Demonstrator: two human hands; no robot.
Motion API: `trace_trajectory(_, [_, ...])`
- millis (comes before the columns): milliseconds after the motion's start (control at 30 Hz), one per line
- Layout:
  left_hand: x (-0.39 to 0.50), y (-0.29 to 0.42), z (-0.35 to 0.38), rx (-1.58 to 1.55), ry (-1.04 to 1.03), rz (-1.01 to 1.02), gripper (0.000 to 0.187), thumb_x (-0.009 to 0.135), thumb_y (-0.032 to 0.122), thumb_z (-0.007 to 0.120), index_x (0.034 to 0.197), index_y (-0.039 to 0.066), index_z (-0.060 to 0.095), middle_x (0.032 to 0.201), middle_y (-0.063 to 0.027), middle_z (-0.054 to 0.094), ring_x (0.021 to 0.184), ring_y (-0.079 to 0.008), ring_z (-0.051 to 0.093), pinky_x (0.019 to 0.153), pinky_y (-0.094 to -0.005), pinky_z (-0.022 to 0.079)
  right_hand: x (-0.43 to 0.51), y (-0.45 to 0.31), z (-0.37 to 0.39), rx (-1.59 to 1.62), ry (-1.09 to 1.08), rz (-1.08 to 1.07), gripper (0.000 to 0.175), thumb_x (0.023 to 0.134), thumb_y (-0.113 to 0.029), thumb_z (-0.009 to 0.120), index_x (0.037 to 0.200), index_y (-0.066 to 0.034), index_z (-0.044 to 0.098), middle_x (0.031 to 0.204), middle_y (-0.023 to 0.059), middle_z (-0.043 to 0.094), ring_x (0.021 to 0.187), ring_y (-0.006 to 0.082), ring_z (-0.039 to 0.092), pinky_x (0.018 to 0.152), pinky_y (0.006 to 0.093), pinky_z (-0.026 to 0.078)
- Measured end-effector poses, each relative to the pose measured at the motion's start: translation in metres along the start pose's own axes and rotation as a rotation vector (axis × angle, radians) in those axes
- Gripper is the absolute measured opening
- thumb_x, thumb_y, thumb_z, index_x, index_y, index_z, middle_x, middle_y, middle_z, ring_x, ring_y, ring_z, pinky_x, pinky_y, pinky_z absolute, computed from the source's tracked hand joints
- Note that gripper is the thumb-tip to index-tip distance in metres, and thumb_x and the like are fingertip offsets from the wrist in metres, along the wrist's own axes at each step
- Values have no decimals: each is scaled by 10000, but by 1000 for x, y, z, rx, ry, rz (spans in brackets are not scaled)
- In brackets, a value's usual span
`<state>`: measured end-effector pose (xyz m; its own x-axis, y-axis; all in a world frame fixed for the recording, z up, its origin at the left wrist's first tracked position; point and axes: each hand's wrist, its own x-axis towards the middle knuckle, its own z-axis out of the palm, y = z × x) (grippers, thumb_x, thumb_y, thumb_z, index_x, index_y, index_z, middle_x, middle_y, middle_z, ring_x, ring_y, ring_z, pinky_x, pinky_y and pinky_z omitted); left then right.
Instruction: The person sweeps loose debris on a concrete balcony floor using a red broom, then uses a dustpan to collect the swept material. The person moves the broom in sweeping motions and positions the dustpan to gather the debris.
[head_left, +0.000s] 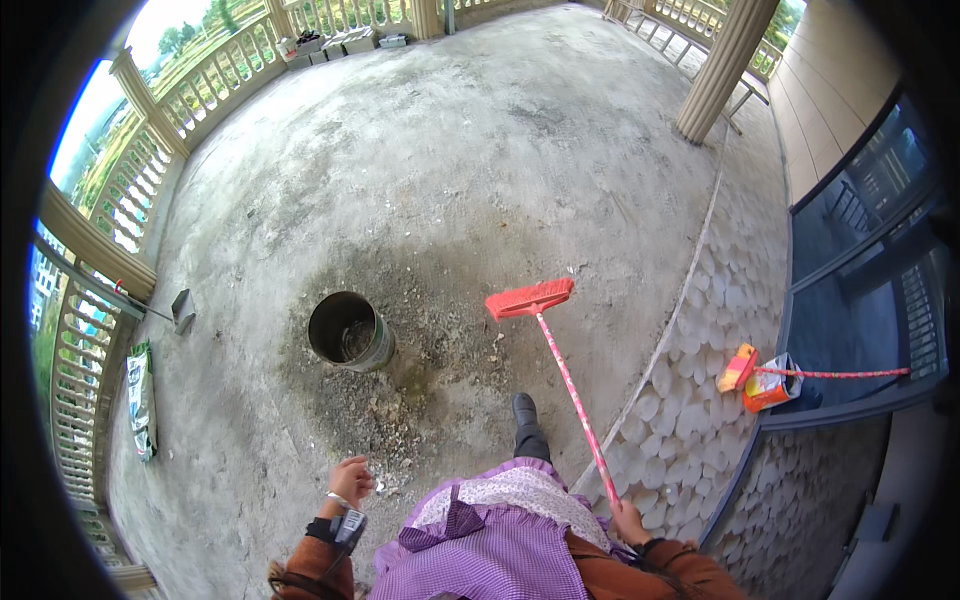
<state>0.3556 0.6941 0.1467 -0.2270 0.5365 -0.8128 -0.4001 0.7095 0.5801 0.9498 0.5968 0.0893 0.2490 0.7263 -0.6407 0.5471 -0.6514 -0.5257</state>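
My right hand (628, 523) is closed around the upper end of the pink patterned handle of a red push broom (529, 298). The broom's head lies on the concrete floor ahead of me, at the right edge of a patch of grit. My left hand (351, 481) hangs above the floor with its fingers curled; nothing can be made out in it. Beyond that hand, loose gravel and debris (390, 420) spread around an open metal bucket (352, 332), which has some dark residue inside. My boot (524, 409) shows between the debris and the broom handle.
At the left, a long-handled dustpan (182, 311) and a green and white sack (141, 401) lie near the balustrade. By the glass door at the right, a second broom (737, 369) rests against an orange container (769, 388). A fluted column (724, 75) and a ladder (667, 41) stand farther back.
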Motion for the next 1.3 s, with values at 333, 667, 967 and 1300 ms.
trace_trajectory(333, [-57,-167,-278,1998,-20,-188,259,792,393,534,798,195,701,808,-10,678,766,-161,654,611,-312,493,-106,174,97,-193,-42,381,403,858,-390,433,861,-13,576,755,201,598,763,361,588,637,455,449])
trace_trajectory(667, [-4,-26,-61,1599,13,149,354,848,192,415,597,83,638,558,-73,624,469,-164,613,397,-297,465,67,33,123,117,-9,29,450,870,-407,426,787,5,590,727,245,579,741,397,584,625,471,430])
trace_trajectory(967, [-44,7,-18,775,105,326,358,767,10,451,1118,3,526,597,-106,573,423,-180,555,368,-312,470,16,46,88,54,64,-172,323,876,-349,449,912,-51,568,771,220,571,757,383,559,657,453,418])
trace_trajectory(1300, [-174,-210,-244,2091,-66,-317,218,697,381,626,723,181,708,800,-70,670,770,-234,642,661,-374,494,24,54,105,-107,-108,91,292,881,-311,448,894,-46,571,774,209,581,749,390,556,669,472,415])
